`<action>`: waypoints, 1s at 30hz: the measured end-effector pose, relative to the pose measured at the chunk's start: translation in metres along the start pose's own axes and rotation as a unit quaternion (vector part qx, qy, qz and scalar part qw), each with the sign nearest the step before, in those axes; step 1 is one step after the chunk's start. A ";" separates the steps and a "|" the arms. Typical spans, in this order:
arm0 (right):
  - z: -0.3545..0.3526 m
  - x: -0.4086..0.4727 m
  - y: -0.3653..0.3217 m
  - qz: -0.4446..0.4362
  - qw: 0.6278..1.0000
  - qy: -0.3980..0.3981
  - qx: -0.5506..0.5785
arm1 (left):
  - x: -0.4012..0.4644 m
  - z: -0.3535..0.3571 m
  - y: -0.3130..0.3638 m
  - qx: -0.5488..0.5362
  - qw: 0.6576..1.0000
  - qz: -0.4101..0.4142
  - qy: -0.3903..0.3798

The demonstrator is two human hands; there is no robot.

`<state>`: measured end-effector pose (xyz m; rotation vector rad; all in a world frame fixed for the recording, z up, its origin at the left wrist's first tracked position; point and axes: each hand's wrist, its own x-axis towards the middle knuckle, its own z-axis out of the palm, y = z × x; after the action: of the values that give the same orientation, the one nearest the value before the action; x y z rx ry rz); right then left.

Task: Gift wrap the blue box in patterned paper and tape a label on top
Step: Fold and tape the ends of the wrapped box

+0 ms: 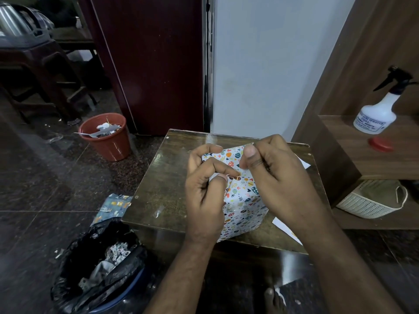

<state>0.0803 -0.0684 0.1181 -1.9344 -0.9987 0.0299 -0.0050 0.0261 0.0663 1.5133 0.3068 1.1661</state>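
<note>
Tabletop (pixel 172 177) bears wrapped box (pixel 243 207), seemingly lengthwise away, both hands pinching.

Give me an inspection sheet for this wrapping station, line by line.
Surface: small dark wooden table, glossy, with bits of clear tape stuck on it.
Job's things: box wrapped in patterned paper stands on the table; no blue shows. White paper sheets lie under and beside it.
Clutter: black-lined bin full of scraps by the table's near left corner; orange bucket with paper waste further back; torn blue wrapper on the floor.
Grippers: left hand and right hand both pinch at the paper on the box top.
Cables: nothing seen.
Surroundings: spray bottle and red lid on the right shelf, white basket below it.
</note>
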 end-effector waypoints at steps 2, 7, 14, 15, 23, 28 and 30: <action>0.001 0.000 0.003 -0.011 1.000 -0.004 -0.015 | 0.000 0.000 -0.001 0.001 1.000 -0.002 0.003; 0.003 -0.001 0.006 -0.016 0.999 0.000 -0.029 | 0.000 0.000 -0.002 0.000 1.000 0.000 0.000; -0.006 -0.001 0.004 -0.003 0.999 -0.035 -0.019 | 0.001 0.001 0.000 -0.003 1.000 -0.009 -0.010; -0.007 -0.001 0.003 0.000 0.999 -0.039 -0.017 | 0.001 0.001 0.001 -0.001 1.000 -0.008 -0.011; -0.011 -0.001 -0.002 0.027 0.998 -0.053 -0.026 | 0.001 0.001 -0.001 -0.013 1.000 -0.006 -0.014; -0.010 0.000 -0.004 0.047 0.998 -0.046 -0.025 | 0.001 -0.002 -0.002 -0.007 0.999 -0.006 -0.035; -0.010 0.000 -0.004 0.057 0.997 -0.044 -0.023 | 0.001 -0.003 -0.002 -0.019 0.999 -0.008 -0.041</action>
<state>0.0817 -0.0743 0.1271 -2.0457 -0.9536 0.1591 -0.0063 0.0295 0.0652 1.5182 0.2399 1.0894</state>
